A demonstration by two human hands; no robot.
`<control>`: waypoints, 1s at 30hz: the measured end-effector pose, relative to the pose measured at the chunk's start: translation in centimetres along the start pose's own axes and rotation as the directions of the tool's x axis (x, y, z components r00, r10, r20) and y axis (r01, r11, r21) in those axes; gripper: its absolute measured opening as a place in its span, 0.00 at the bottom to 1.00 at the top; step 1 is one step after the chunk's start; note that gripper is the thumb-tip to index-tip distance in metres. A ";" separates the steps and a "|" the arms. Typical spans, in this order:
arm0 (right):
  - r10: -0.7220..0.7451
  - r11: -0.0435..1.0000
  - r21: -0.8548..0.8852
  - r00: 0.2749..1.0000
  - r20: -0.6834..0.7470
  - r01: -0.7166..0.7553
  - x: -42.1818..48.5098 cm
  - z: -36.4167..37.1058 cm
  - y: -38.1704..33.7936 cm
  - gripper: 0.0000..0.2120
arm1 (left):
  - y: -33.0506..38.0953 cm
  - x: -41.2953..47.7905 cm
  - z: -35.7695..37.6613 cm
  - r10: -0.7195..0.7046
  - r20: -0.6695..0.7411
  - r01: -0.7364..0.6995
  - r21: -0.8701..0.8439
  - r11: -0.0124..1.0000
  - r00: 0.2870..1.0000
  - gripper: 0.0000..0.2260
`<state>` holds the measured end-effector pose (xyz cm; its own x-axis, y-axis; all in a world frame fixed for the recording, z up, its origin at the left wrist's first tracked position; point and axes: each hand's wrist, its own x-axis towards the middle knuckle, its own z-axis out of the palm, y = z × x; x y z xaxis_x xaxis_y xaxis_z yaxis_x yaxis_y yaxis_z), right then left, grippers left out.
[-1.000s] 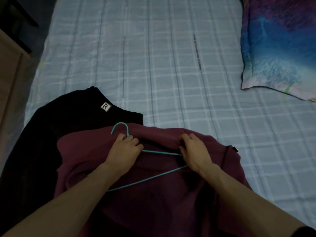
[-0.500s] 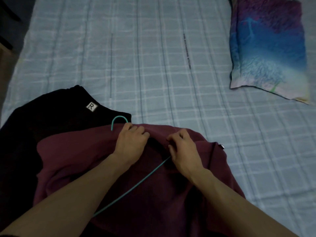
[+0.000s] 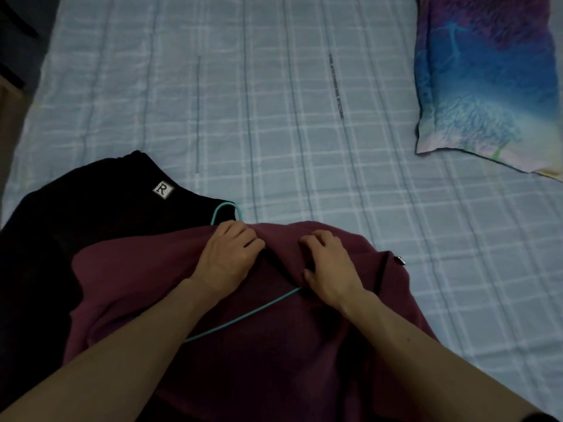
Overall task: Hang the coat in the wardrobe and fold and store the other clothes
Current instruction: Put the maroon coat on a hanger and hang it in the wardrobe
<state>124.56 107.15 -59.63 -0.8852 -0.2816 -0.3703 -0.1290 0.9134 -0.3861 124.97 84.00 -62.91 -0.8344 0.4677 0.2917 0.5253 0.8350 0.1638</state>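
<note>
A maroon coat (image 3: 128, 275) lies spread on the bed in front of me. A teal wire hanger (image 3: 243, 315) is partly inside it; its hook (image 3: 225, 210) sticks out above the collar and one arm shows across the coat's front. My left hand (image 3: 227, 258) grips the collar and the hanger just below the hook. My right hand (image 3: 330, 268) pinches the coat's fabric to the right of the collar. A black garment (image 3: 91, 214) with a white "R" label (image 3: 163, 188) lies under the coat's left side.
The bed (image 3: 274, 117) has a pale blue checked sheet that stretches away ahead. A blue and purple pillow (image 3: 487, 77) lies at the far right. A wooden furniture edge (image 3: 7, 117) stands at the left.
Both hands moved closer together at the collar. The coat's right shoulder has been drawn over the hanger, so the hanger's upper bar is now hidden under fabric.
</note>
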 end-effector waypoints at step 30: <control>0.011 0.973 -0.228 0.983 0.182 0.032 1.2 3.1 -9.3 0.30 | -3.6 -20.6 -12.4 -0.821 0.059 0.823 -0.074 0.564 0.568 0.14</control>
<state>126.07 97.43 -59.16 -0.7904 -0.3207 -0.5219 -0.2555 0.9470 -0.1948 142.35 67.75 -57.83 -0.9149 -0.4030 -0.0242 -0.3780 0.8341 0.4018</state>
